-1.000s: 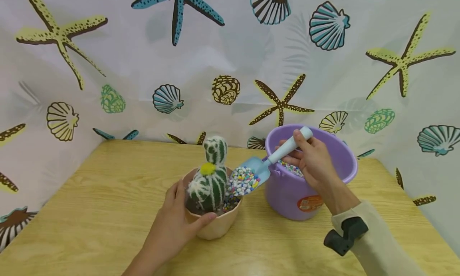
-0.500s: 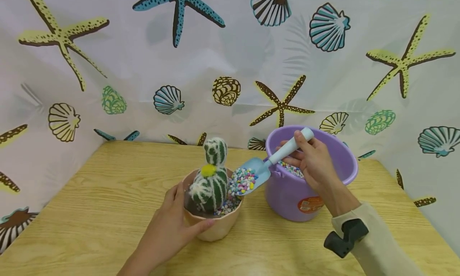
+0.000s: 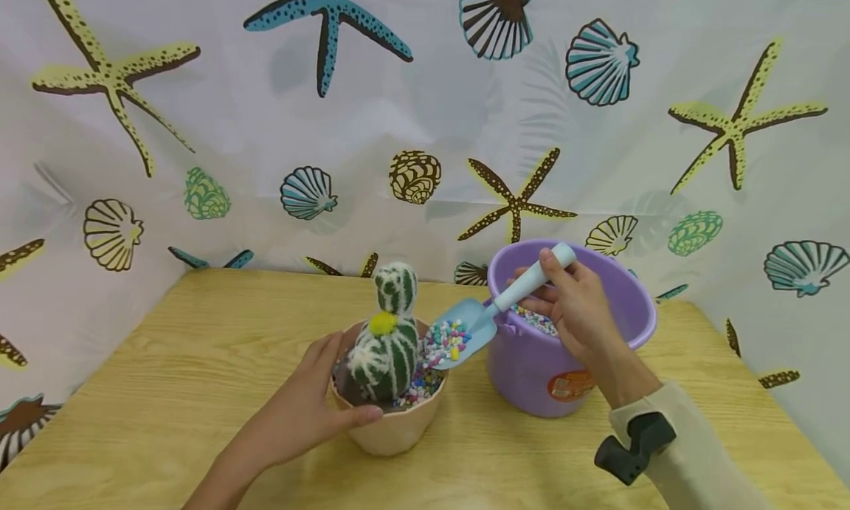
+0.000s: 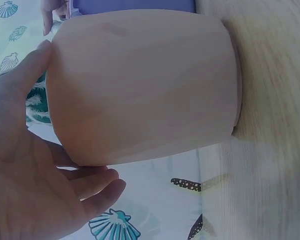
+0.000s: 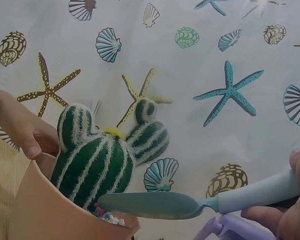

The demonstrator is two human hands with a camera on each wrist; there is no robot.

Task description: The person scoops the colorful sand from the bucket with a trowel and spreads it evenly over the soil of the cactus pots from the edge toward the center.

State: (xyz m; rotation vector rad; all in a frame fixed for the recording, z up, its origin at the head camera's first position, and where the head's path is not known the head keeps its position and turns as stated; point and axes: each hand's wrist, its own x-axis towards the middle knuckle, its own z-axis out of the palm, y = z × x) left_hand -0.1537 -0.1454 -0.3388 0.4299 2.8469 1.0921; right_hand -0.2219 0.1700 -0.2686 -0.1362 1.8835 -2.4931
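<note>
A cactus (image 3: 390,347) with white fuzzy ribs and a yellow flower stands in a peach flowerpot (image 3: 397,430) on the table. My left hand (image 3: 311,395) holds the pot by its rim, thumb at the front and fingers along the left side. With my right hand (image 3: 579,303) I grip the pale blue handle of a small scoop shovel (image 3: 474,325). Its blade tips down over the pot's right rim and carries colourful pebbles (image 3: 446,343). More pebbles lie in the pot, to the right of the cactus. In the right wrist view the blade (image 5: 150,205) reaches the pot's edge.
Right of the pot stands a purple bucket (image 3: 531,381) with colourful pebbles inside, partly behind my right hand. The wooden table (image 3: 199,362) meets a white cloth (image 3: 438,97) printed with starfish and shells at the back and sides.
Pebbles have slid off the scoop shovel into the pot, so fewer lie on the blade and more beside the cactus. The head view has shifted slightly; both hands keep their hold.
</note>
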